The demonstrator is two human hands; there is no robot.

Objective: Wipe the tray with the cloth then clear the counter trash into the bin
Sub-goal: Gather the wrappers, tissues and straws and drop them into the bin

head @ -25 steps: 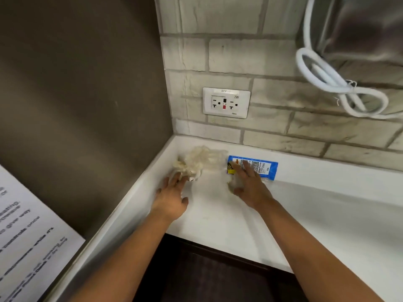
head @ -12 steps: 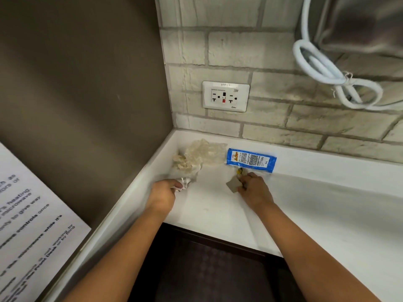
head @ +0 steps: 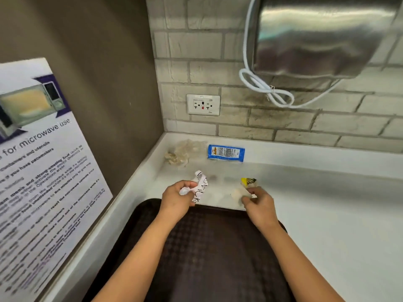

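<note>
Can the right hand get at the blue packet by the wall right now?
Probably not yet: the path is bare counter, but the right hand already pinches a yellow scrap, so grabbing the blue packet would be awkward.

Pale brick wall (head: 283, 118) with outlet (head: 203, 104), brown side wall (head: 104, 62), microwave poster (head: 41, 162)

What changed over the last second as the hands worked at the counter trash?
Both hands pulled back from the corner toward the tray. The left hand now grips a crumpled white wrapper; the right hand pinches a yellow-tipped scrap. The blue packet and clear plastic wad stayed put.
</note>
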